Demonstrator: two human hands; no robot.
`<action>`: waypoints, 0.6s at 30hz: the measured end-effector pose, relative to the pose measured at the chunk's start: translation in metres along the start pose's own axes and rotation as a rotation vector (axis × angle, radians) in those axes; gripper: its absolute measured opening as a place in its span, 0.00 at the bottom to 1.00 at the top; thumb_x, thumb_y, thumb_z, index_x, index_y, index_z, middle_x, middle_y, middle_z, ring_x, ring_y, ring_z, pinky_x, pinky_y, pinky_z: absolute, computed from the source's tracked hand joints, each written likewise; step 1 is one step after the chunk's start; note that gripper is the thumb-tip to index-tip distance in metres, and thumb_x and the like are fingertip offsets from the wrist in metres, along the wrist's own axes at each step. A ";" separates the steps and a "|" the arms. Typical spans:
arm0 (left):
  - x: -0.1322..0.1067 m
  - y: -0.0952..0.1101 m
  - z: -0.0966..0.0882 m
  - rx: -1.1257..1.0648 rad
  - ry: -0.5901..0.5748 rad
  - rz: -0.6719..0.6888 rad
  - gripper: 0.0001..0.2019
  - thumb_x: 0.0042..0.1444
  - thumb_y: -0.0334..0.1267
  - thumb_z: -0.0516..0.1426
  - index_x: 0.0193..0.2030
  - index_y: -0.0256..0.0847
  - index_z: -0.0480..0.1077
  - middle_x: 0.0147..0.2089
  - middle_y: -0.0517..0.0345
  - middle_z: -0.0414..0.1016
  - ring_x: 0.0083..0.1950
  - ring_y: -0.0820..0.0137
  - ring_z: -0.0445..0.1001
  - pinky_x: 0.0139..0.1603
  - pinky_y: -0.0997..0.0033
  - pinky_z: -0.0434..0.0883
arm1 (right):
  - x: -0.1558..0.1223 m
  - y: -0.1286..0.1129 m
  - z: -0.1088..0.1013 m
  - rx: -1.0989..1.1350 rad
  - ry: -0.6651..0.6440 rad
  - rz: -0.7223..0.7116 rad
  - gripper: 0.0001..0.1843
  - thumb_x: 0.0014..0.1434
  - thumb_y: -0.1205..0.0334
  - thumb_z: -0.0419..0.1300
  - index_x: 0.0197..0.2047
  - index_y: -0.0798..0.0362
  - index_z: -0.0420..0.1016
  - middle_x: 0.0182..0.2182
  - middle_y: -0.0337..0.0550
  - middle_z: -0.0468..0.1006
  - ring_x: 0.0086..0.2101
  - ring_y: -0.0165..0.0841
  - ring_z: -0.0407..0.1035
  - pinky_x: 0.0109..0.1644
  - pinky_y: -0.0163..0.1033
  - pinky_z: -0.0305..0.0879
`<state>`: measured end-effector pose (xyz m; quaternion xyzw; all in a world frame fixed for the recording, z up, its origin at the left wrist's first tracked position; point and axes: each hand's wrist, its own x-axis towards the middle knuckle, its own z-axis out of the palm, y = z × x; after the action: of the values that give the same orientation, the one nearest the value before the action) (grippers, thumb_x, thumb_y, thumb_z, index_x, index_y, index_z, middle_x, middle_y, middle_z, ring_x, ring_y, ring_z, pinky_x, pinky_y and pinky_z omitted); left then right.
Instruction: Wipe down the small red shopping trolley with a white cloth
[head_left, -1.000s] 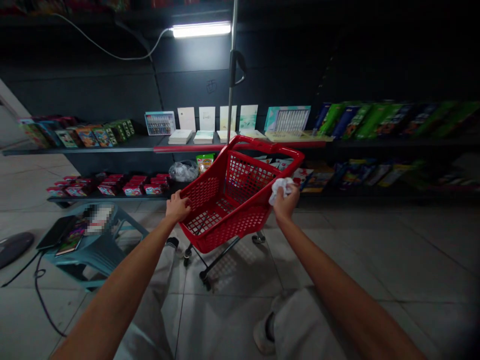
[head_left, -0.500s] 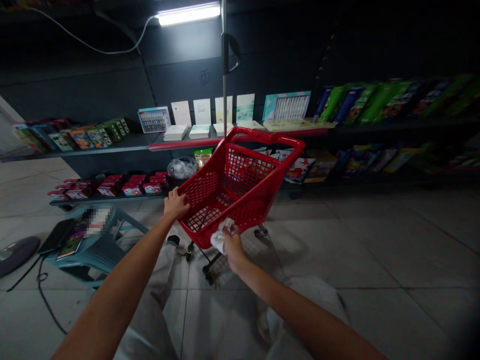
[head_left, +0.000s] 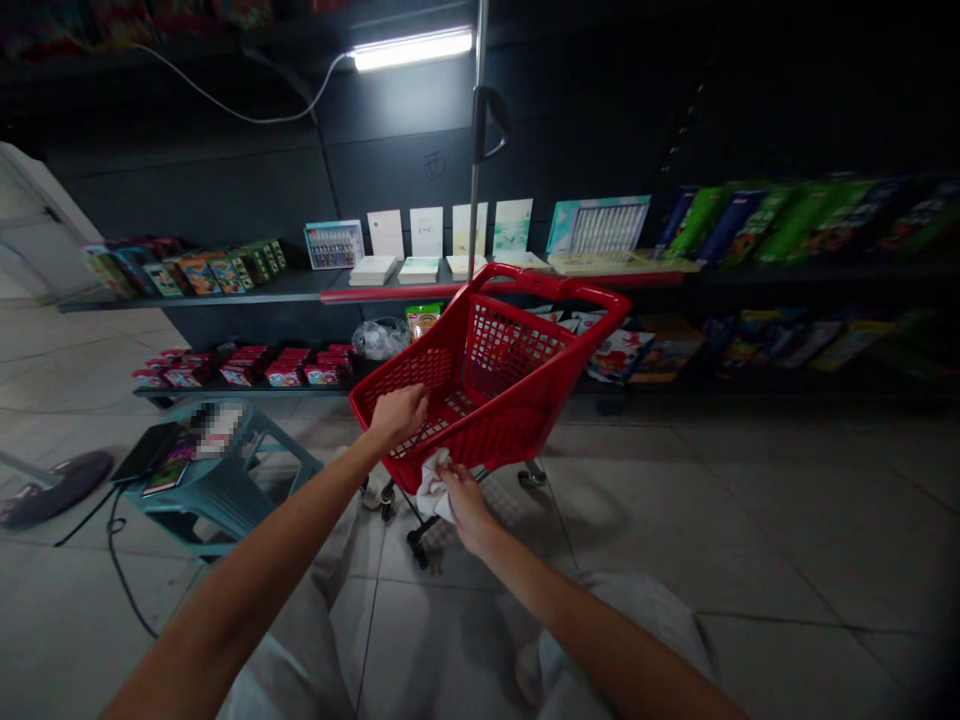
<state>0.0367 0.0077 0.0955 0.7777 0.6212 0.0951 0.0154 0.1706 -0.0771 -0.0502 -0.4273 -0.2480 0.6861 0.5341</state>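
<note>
A small red shopping cart [head_left: 495,385] stands tilted on the tiled floor in front of me. My left hand [head_left: 397,415] grips its near rim with the fingers curled over the edge. My right hand [head_left: 461,495] is closed on a crumpled white cloth [head_left: 433,487] and presses it against the lower front of the cart's basket. The cart's wheels [head_left: 411,535] show below the basket. My knees in light trousers are at the bottom of the view.
Dark shelves [head_left: 247,292] along the wall carry boxed goods, cards and books. A teal plastic stool [head_left: 217,475] with a tablet and booklets stands at the left, a cable and fan base beside it. A metal pole [head_left: 475,170] rises behind the cart.
My right hand carried the cloth from the cart's right rim down to the lower front of the basket. My left hand shifted a little along the near rim.
</note>
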 end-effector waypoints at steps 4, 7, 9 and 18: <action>0.012 0.049 0.009 -0.124 -0.237 0.042 0.34 0.72 0.60 0.34 0.53 0.45 0.76 0.52 0.47 0.82 0.53 0.57 0.81 0.50 0.63 0.73 | 0.004 0.004 0.010 0.061 -0.027 -0.012 0.22 0.41 0.52 0.74 0.36 0.47 0.70 0.31 0.34 0.80 0.30 0.32 0.74 0.36 0.37 0.70; 0.018 0.061 0.019 -0.053 -0.260 0.113 0.35 0.68 0.67 0.39 0.53 0.43 0.77 0.49 0.43 0.83 0.52 0.54 0.82 0.50 0.62 0.73 | 0.005 0.003 0.015 0.057 -0.068 -0.005 0.19 0.41 0.55 0.73 0.35 0.48 0.72 0.30 0.35 0.80 0.29 0.32 0.73 0.36 0.37 0.69; 0.019 0.060 0.023 -0.026 -0.235 0.140 0.35 0.67 0.67 0.41 0.53 0.43 0.77 0.48 0.43 0.83 0.51 0.53 0.82 0.49 0.62 0.73 | 0.005 -0.002 0.016 0.051 -0.093 0.019 0.17 0.42 0.56 0.71 0.35 0.49 0.73 0.30 0.36 0.80 0.30 0.33 0.73 0.37 0.38 0.70; 0.021 0.052 0.023 -0.114 -0.243 0.151 0.31 0.68 0.65 0.43 0.48 0.45 0.78 0.47 0.48 0.84 0.50 0.58 0.82 0.48 0.67 0.73 | 0.027 -0.072 -0.002 -0.172 0.088 -0.190 0.14 0.55 0.50 0.66 0.40 0.50 0.79 0.32 0.44 0.82 0.34 0.41 0.78 0.40 0.45 0.76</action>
<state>0.0948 0.0184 0.0828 0.8260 0.5479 0.0364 0.1274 0.2081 -0.0295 -0.0024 -0.4756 -0.3217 0.5893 0.5683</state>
